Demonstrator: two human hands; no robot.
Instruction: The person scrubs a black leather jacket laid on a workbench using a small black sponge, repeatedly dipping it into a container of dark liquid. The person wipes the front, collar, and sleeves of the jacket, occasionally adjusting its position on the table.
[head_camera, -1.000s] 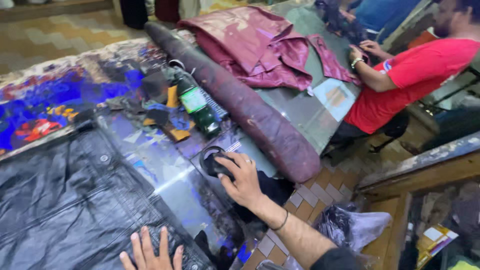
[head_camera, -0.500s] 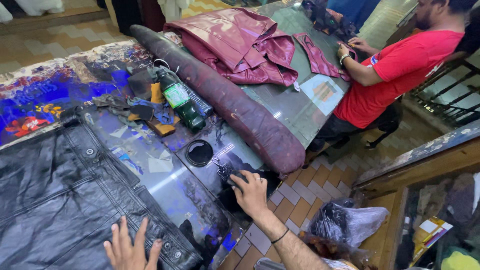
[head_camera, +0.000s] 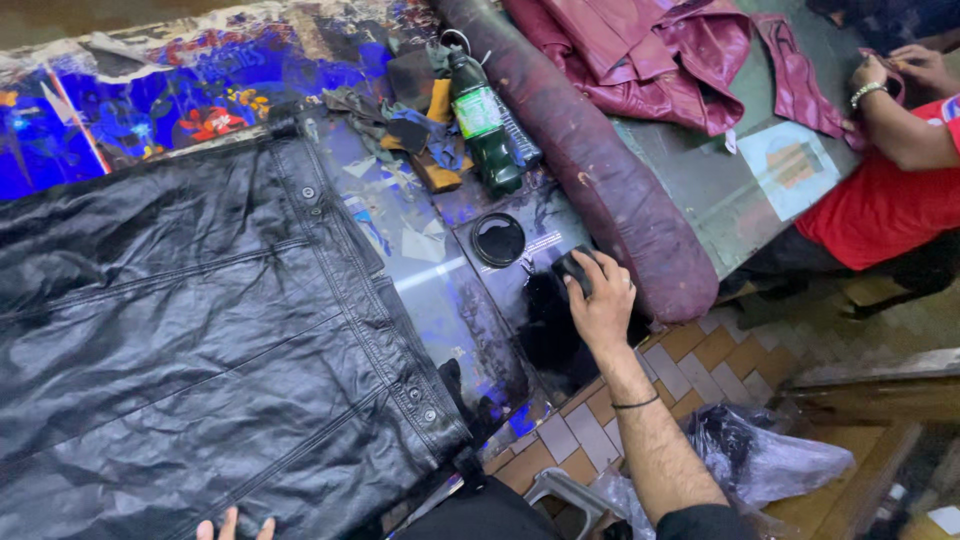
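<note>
Left hand (head_camera: 235, 526) mostly cut off by bottom edge, only fingertips visible

Two bare hands, no gloves or rings visible. Right hand (head_camera: 603, 300) on a bare forearm, with a thin dark band around the wrist and the edge of a dark sleeve near the elbow. Left hand (head_camera: 235, 526) only partly visible, just fingertips at the bottom edge, nothing worn.
</note>
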